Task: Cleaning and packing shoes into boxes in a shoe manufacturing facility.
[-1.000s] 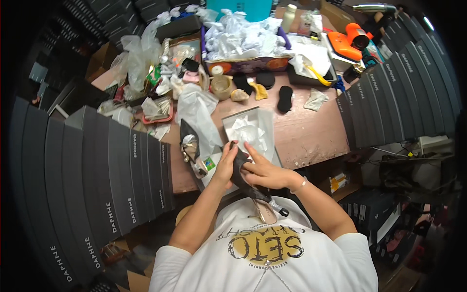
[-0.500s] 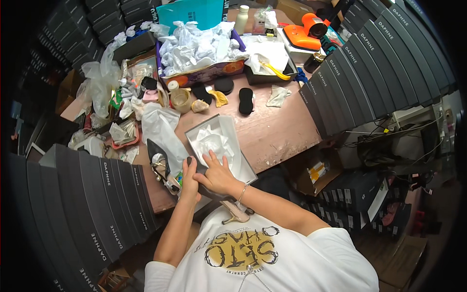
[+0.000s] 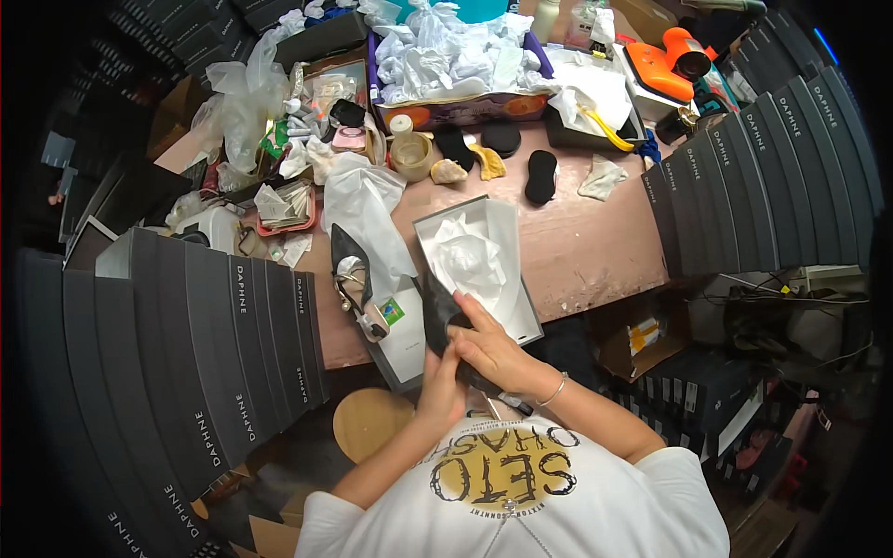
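A dark pointed high-heeled shoe (image 3: 439, 312) is in both my hands, its toe towards the open box and its heel end near my shirt. My left hand (image 3: 441, 386) is closed round it from the left and below. Across its upper side lies my right hand (image 3: 498, 355), fingers closed against the shoe. The matching black shoe (image 3: 350, 249), with a beaded strap and white stuffing, rests at the left by a grey-edged box lid (image 3: 406, 346) that bears a small green packet (image 3: 391, 312). Ahead, white tissue (image 3: 465, 263) fills the open shoe box (image 3: 529, 307).
Stacked dark shoe boxes stand left (image 3: 200, 363) and right (image 3: 772, 181). Across the table's back are a crate of crumpled paper (image 3: 465, 112), a jar (image 3: 410, 154), black pads (image 3: 541, 177), a white cloth (image 3: 603, 177) and an orange device (image 3: 662, 70). A round stool (image 3: 372, 423) is below left.
My view has shifted, so the table things sit further right and higher. The held shoe's toe now shows beyond my hands, and my right hand's spread fingers have closed in on it.
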`<state>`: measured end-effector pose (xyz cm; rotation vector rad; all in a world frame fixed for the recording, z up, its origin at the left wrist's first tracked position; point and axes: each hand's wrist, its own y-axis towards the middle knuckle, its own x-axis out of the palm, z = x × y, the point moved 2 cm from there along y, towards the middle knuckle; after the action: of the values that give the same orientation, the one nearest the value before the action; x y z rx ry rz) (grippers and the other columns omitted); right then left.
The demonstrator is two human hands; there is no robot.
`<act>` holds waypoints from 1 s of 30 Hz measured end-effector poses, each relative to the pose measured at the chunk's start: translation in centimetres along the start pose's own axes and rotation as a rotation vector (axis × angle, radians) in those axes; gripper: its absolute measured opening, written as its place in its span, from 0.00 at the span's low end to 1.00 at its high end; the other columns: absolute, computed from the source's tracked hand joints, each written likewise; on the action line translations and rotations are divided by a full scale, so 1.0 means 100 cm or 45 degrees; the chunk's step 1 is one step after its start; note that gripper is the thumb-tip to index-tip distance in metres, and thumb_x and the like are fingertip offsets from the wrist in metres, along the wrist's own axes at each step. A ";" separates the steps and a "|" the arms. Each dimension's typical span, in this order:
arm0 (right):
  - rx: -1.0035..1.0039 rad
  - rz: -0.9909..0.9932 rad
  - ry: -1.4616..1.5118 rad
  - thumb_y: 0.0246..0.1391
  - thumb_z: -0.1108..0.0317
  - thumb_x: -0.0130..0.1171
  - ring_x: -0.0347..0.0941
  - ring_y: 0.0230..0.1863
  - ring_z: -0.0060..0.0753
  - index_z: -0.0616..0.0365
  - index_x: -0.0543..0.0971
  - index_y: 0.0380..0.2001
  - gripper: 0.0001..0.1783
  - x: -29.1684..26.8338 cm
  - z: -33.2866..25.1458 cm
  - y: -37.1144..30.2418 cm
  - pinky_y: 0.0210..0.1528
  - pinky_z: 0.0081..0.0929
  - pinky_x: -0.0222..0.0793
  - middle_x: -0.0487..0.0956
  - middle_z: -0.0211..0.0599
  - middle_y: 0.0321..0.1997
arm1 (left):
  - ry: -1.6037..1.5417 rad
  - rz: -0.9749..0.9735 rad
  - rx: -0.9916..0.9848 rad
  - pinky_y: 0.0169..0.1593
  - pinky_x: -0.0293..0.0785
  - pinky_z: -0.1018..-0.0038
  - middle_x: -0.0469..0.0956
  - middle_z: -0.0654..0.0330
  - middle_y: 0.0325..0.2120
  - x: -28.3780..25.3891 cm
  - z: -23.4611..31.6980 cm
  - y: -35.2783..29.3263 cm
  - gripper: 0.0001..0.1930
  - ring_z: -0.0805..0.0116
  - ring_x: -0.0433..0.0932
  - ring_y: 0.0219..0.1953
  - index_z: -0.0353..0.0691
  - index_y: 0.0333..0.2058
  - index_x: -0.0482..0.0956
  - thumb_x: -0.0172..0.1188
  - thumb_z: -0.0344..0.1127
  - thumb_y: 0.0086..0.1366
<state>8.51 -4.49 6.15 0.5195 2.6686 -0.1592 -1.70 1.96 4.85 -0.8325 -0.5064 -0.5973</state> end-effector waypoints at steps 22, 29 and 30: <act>-0.088 -0.371 -0.361 0.46 0.65 0.64 0.76 0.33 0.45 0.57 0.73 0.39 0.17 -0.024 -0.023 0.037 0.33 0.34 0.71 0.75 0.43 0.34 | -0.022 -0.131 -0.216 0.50 0.76 0.60 0.69 0.55 0.48 -0.030 0.019 -0.010 0.31 0.60 0.74 0.48 0.48 0.60 0.54 0.50 0.23 0.58; 0.055 0.098 -0.202 0.40 0.67 0.69 0.73 0.27 0.49 0.59 0.73 0.36 0.20 0.010 -0.006 0.040 0.30 0.38 0.70 0.74 0.45 0.29 | -0.028 -0.026 -0.331 0.46 0.77 0.66 0.68 0.56 0.46 -0.024 0.006 0.002 0.27 0.64 0.75 0.44 0.49 0.57 0.54 0.49 0.26 0.60; 0.112 0.063 -0.101 0.39 0.68 0.70 0.73 0.26 0.47 0.59 0.73 0.36 0.20 0.006 -0.010 0.039 0.30 0.35 0.70 0.74 0.44 0.28 | -0.038 -0.043 -0.314 0.46 0.78 0.66 0.68 0.56 0.46 -0.027 0.006 0.004 0.26 0.64 0.75 0.44 0.50 0.56 0.54 0.49 0.26 0.60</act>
<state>9.13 -0.50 6.66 0.5934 2.5782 -0.2785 -3.46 3.43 3.32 -1.0693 -0.4801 -0.6881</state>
